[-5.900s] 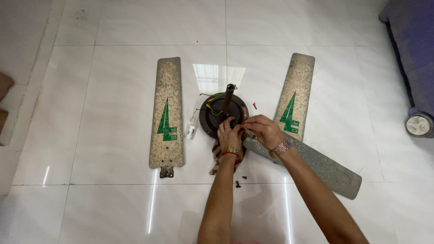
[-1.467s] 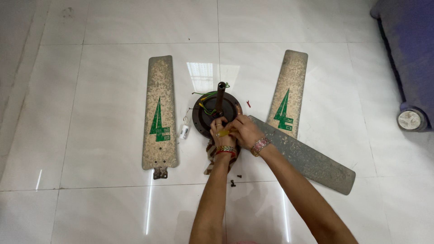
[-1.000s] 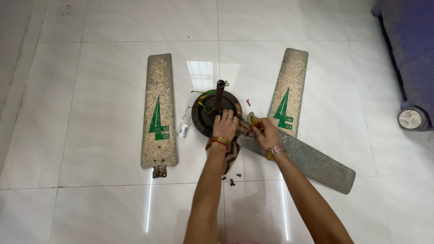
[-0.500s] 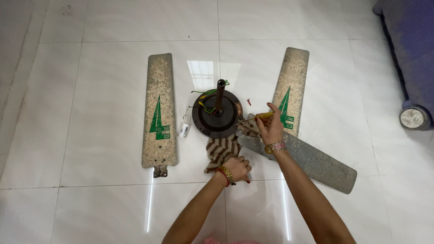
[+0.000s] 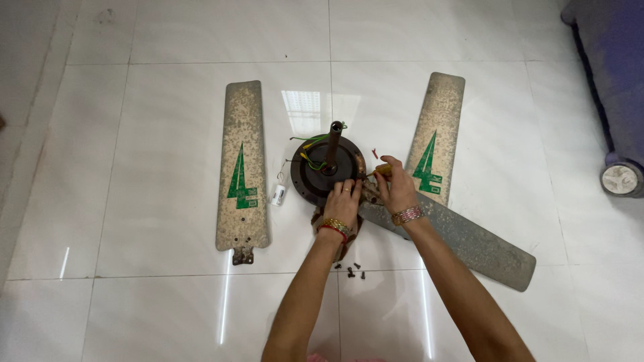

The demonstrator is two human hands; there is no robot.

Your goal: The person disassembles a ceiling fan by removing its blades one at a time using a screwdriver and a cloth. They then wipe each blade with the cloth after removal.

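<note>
Fan motor (image 5: 327, 173), dark and round with a brown rod standing up from its middle and green and yellow wires at the top, is seen lying on the white tiled floor (image 5: 134, 288), between two detached blades. One grey blade (image 5: 463, 236) is seen joined to the motor's lower right side and runs out to the right. The left hand (image 5: 343, 204) is laid flat, fingers spread, on the motor's near rim. The right hand (image 5: 397, 190) is closed round a yellow-handled screwdriver (image 5: 381, 170), its tip held at the blade joint. A speckled blade with a green mark (image 5: 241, 167) lies apart at the left, another (image 5: 433, 137) just right of the motor. Loose screws (image 5: 351, 271) are noted near the wrists. A small white tag (image 5: 278, 195) lies left of the motor. A dark wheeled unit (image 5: 614, 100) bounds the right edge; open tile is noted left and front.
</note>
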